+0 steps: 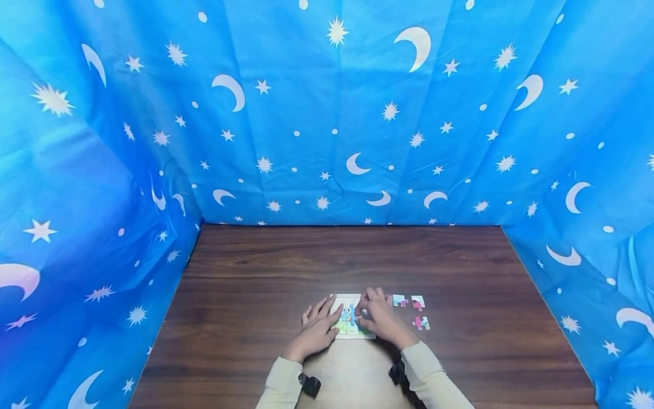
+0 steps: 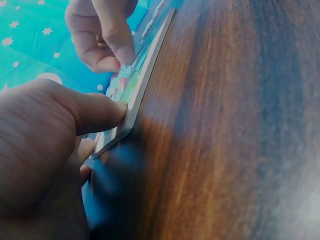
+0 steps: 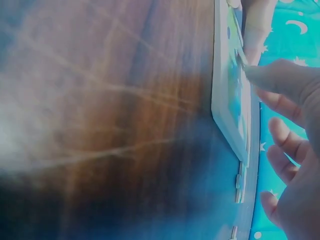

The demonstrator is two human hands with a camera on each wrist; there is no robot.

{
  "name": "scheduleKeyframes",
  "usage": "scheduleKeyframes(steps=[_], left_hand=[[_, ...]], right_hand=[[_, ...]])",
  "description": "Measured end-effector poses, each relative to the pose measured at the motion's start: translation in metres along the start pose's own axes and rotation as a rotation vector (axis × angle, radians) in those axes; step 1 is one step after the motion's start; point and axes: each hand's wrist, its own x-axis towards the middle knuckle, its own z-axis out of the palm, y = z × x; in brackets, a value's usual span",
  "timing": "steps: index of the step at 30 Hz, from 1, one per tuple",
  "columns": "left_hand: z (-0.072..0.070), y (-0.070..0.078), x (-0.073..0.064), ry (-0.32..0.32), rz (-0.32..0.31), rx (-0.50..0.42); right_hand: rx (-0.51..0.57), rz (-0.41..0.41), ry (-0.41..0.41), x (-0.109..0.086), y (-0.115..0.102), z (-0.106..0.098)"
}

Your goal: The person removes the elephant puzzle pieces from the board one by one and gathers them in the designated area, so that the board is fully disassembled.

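A jigsaw board [image 1: 356,336] with a pale rim and a colourful picture lies flat on the table in the head view. My left hand [image 1: 315,330] rests over its left side, fingers extended, with the thumb pressing on the near rim in the left wrist view. Above the middle of the picture, my right hand [image 1: 383,319] pinches a jigsaw piece [image 3: 242,60] between thumb and forefinger. That piece is mostly covered by the fingertips and sits tilted against the board in the right wrist view. The other right fingers are loosely bent.
Three loose jigsaw pieces lie right of the board: one upper left [image 1: 400,300], one upper right [image 1: 418,302] and one lower [image 1: 422,323]. The dark wooden table [image 1: 245,272] is bordered by a blue star-and-moon curtain [image 1: 306,108]. Black wrist cameras [image 1: 309,385] sit at both cuffs.
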Motion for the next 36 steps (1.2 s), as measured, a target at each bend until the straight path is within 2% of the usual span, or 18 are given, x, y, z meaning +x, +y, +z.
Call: scheduleKeyframes(steps=[9,14,17,23,29,36], left_hand=[[0.010,-0.004,0.001,0.009,-0.014,-0.019],[0.001,0.003,0.003,0.002,-0.013,-0.012],[0.005,-0.001,0.004,0.026,0.001,-0.023],[0.007,-0.003,0.005,0.025,-0.009,-0.050],[0.004,0.000,0.004,0.061,0.011,-0.089],[0.005,0.000,0.003,0.088,-0.004,-0.100]], right_hand=[[0.080,0.025,0.044,-0.009,0.003,0.000],[0.073,0.010,0.148,-0.013,0.011,-0.006],[0.062,0.008,0.189,-0.018,0.018,-0.013],[0.072,0.069,0.167,-0.035,0.034,-0.029],[0.071,0.155,0.135,-0.055,0.051,-0.044],[0.032,0.132,0.158,-0.069,0.064,-0.051]])
